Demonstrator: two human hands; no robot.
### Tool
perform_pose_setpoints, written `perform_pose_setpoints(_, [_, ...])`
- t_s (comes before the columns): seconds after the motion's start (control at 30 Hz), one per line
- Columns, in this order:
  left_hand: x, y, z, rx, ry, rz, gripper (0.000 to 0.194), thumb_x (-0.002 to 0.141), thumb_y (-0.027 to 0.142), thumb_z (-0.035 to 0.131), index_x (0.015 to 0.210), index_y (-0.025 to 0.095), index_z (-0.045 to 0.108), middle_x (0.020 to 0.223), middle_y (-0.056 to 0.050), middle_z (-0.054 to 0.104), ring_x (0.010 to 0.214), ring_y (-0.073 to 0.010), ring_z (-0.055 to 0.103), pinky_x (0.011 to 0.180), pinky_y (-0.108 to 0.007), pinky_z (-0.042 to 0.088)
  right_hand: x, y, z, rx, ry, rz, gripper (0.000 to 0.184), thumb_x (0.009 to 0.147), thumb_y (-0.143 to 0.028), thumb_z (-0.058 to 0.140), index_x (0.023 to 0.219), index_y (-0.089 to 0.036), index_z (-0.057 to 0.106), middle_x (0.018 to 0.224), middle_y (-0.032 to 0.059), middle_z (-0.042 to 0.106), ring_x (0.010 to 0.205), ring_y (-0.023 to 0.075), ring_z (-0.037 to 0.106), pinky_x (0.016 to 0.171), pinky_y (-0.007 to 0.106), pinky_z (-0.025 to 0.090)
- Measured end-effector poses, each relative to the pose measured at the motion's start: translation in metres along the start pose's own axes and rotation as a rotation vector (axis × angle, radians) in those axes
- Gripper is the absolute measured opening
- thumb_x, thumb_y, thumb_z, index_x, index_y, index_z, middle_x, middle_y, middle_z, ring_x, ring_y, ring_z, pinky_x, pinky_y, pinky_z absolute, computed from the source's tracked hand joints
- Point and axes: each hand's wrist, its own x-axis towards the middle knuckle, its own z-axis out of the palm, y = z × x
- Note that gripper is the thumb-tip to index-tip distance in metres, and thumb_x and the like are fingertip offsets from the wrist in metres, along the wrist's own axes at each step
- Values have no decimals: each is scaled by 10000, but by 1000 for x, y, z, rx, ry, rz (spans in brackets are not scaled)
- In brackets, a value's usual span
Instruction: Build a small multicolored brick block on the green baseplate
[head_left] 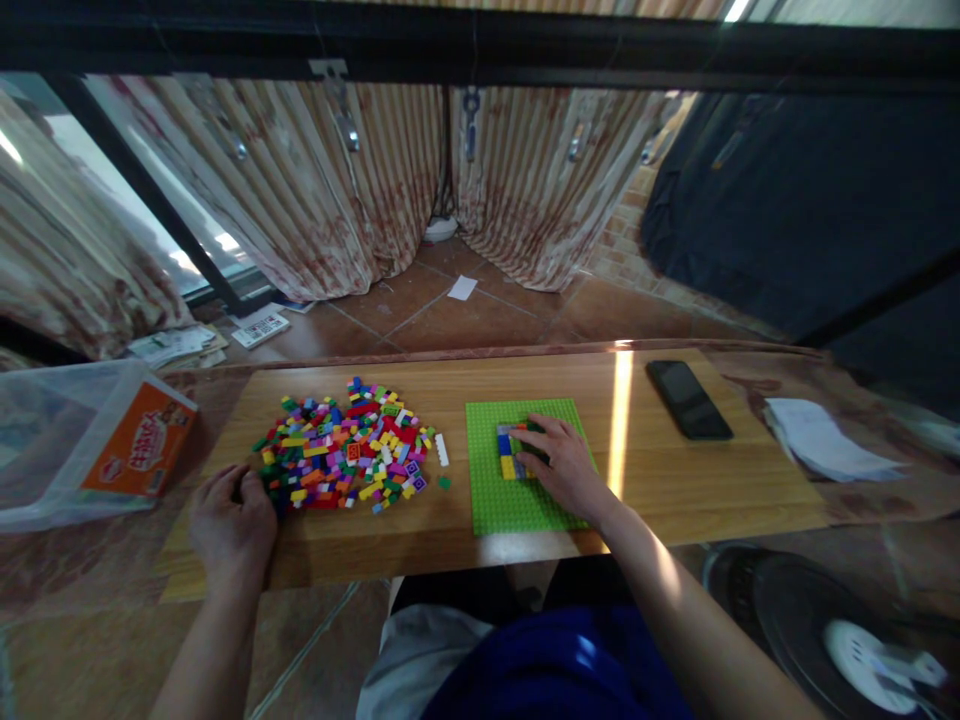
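Lying partly under right grip (564, 462): brick build (507, 464).

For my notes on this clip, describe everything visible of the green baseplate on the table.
The green baseplate is a thin, bright sheet, apparently plastic, covered in small studs. It lies flat on the wooden table, its near edge close to the table's. Bricks, including blue and yellow ones, sit around its middle. The right hand hides part of its right side, fingers at the bricks.
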Motion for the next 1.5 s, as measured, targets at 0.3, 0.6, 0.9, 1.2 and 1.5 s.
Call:
perform_pose_setpoints(0.3, [0, 0, 1, -4, 2, -19, 460, 840, 354, 414, 1021, 54, 713, 1093, -182, 691, 1099, -311, 606, 988, -469, 479, -6, 3, 0, 96, 141, 34, 280, 903, -331, 537, 1121, -257, 696, 1257, 97, 596, 1168, 271, 513, 983, 483, 423])
perform_pose_setpoints(0.6, [0, 3, -1, -4, 7, 6, 489, 838, 364, 407, 1023, 26, 709, 1083, -202, 689, 1099, -330, 605, 983, -485, 479, 1, -10, -1, -1, 168, 163, 208, 857, -331, 586, 794, -245, 765, 1124, 81, 638, 1082, 270, 510, 947, 453, 405])
perform_pose_setpoints(0.9, [-2, 0, 3, -11, 36, 14, 464, 840, 364, 413, 1002, 49, 713, 1067, -185, 694, 1081, -314, 610, 977, -483, 482, 11, -26, -3, -39, 88, 310, 180, 817, -302, 613, 764, -255, 779, 1135, 72, 642, 1089, 279, 506, 919, 436, 400])
perform_pose_setpoints(1.2, [-3, 2, 2, -22, 39, 19, 480, 840, 385, 404, 993, 55, 717, 1071, -184, 692, 1058, -309, 617, 964, -470, 488, 20, -33, -4, -35, 45, 408, 159, 772, -268, 626, 735, -232, 776, 1136, 69, 646, 1062, 273, 527, 901, 408, 411])
perform_pose_setpoints(1.5, [-2, 3, 1, -32, 16, 4, 390, 819, 324, 424, 951, 91, 708, 1069, -154, 688, 1075, -286, 602, 978, -428, 477, 17, -33, 5, -59, 164, 351, 186, 769, -229, 599, 667, -229, 754, 1064, 81, 667, 982, 267, 545, 840, 417, 442])
